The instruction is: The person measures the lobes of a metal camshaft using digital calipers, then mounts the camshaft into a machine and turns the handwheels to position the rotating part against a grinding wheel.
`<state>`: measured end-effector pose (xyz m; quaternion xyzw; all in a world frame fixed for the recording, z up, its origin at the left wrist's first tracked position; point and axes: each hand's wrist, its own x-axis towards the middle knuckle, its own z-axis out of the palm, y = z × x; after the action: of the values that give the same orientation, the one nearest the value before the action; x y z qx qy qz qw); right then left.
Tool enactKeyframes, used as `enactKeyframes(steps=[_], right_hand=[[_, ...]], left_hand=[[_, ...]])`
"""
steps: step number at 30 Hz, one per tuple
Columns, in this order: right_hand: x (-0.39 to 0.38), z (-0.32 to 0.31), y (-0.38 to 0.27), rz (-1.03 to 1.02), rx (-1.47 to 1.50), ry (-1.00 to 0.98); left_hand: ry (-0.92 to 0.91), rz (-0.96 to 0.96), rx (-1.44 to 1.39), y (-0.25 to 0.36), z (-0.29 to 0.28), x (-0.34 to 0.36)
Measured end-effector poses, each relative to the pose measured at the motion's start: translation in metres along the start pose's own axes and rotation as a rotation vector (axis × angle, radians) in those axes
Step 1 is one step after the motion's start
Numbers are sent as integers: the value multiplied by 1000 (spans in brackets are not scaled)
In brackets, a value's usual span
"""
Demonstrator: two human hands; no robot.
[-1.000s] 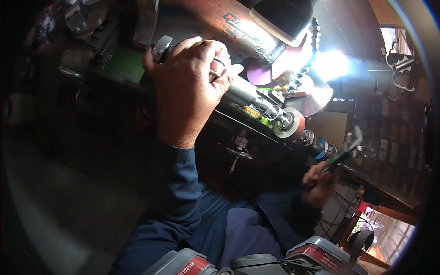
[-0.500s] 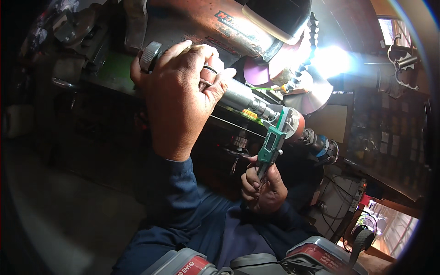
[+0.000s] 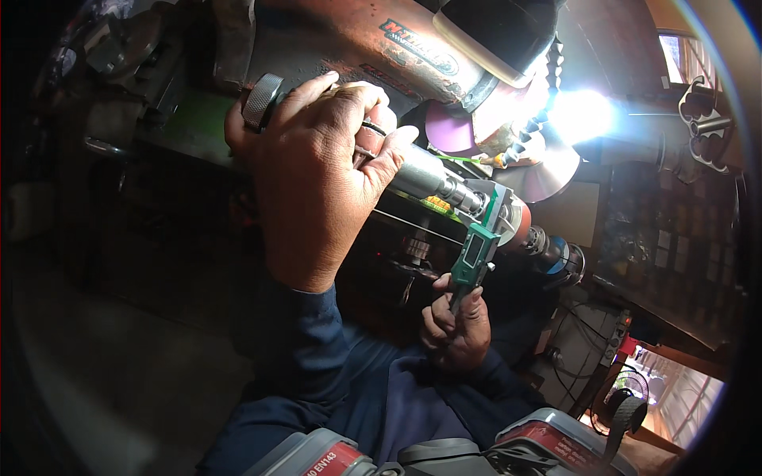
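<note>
My left hand (image 3: 317, 182) is closed around a steel cylindrical spindle (image 3: 421, 174) at upper middle, by its knurled knob (image 3: 260, 101). Below and right, my right hand (image 3: 455, 325) grips a green digital caliper (image 3: 475, 255) by its lower beam. The caliper stands nearly upright, its jaws at the stepped shaft (image 3: 464, 194) beside an orange-faced wheel (image 3: 521, 226); whether they touch is unclear. A dark fitting with a blue band (image 3: 562, 255) continues the line to the right.
A rusty orange machine housing (image 3: 381, 44), a black lamp head (image 3: 496, 32) and pink grinding wheel (image 3: 448, 127) are above. Bright light glares right. A fan (image 3: 631, 389), cables and a power strip (image 3: 619, 337) are lower right. Grey mask cartridges (image 3: 325, 456) edge the bottom.
My right hand has swung in from the right with the caliper, bringing its jaws up to the shaft by the wheel. My left hand has shifted slightly left and down, still gripping the spindle.
</note>
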<state>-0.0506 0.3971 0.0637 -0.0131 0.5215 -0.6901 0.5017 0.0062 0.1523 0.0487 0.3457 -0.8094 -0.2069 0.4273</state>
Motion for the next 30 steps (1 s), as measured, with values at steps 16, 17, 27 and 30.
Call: enactKeyframes(steps=[16,17,27,30], right_hand=[[4,12,6,-5,89,51],[6,15,7,-1,111,31],[10,27,10,1,71,76],[10,32,11,-17,16,122]], left_hand=[[12,13,1,-3,-1,-1],[3,6,-2,-2,-2,-1],[-14,-14,-32,-1,-4,0],[5,-11,-34,-2,-4,1]])
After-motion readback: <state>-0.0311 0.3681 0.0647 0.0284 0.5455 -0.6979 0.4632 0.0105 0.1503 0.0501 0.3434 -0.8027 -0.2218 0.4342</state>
